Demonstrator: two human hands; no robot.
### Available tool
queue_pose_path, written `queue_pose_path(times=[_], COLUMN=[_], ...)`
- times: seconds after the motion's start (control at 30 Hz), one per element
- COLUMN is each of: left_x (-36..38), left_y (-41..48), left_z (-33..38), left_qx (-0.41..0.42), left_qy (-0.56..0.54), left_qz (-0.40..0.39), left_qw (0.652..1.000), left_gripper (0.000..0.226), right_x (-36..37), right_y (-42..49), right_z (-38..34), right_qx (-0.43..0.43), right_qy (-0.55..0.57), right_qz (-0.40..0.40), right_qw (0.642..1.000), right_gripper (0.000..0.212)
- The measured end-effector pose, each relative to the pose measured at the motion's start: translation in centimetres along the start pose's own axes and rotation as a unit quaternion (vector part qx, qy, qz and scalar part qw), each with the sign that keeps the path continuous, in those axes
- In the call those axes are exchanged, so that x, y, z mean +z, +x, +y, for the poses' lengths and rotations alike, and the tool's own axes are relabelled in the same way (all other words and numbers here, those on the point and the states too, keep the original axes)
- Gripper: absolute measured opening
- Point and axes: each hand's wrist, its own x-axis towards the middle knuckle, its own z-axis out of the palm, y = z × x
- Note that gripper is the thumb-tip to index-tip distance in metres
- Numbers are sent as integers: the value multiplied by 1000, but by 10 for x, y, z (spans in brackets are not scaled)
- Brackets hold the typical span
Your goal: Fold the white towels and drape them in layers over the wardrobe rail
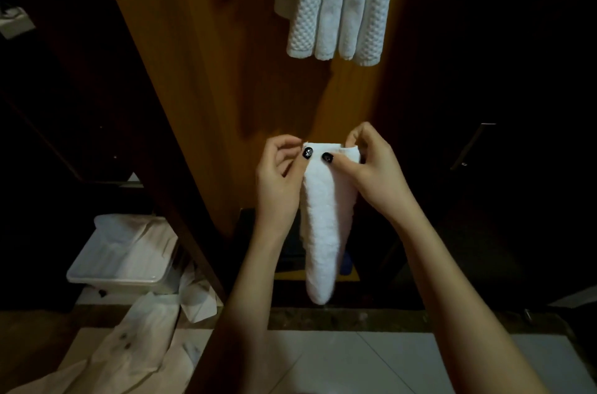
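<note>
A white towel (pixel 323 222), folded into a narrow strip, hangs down in front of me. My left hand (pixel 279 180) pinches its top left corner between thumb and fingers. My right hand (pixel 371 164) pinches the top right corner, thumb on the front face. Above, several folded white towels (pixel 339 2) hang side by side; the rail that carries them is out of view past the top edge.
A wooden wardrobe panel (pixel 200 77) stands behind the towels. A clear plastic bin (pixel 119 267) with pale cloth in it sits on the floor at the left. More pale cloth (pixel 135 348) lies in front of it. Pale floor tiles (pixel 371 364) are underfoot.
</note>
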Motion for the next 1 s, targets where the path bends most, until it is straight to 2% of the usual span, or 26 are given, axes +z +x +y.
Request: queue_pose_path(times=[0.13,0.23,0.4,0.47,0.63,0.83,0.93,1.0], left_x=[-9,-12,-20,-20,-17,-13,-13,-12], left_y=[-9,-11,0,-2,-4,-4,-2,-2], left_z=[-16,-17,-16,-17,-18,-17,-19,-21], left_qx=[-59,-85,-54,-63,-79,-44,-47,-53], left_qy=[-2,-7,61,68,44,93,104,109], left_qz=[-9,-39,-97,-116,-89,-134,-188,-221], left_qw=[998,996,992,989,992,986,976,968], left_gripper=[15,19,15,18,16,27,22,38], right_x=[-15,-28,-34,-36,-39,-42,-45,-48], right_y=[15,33,53,56,60,60,60,60], right_z=[-7,-7,-1,-2,-5,-9,-7,-6], right_qx=[-14,7,59,62,63,61,63,65], right_qy=[105,209,297,307,309,332,339,355], right_qz=[7,-33,-106,-123,-153,-121,-96,-90], right_qw=[994,977,947,942,937,933,934,928], right_gripper=[25,22,16,16,15,15,16,15])
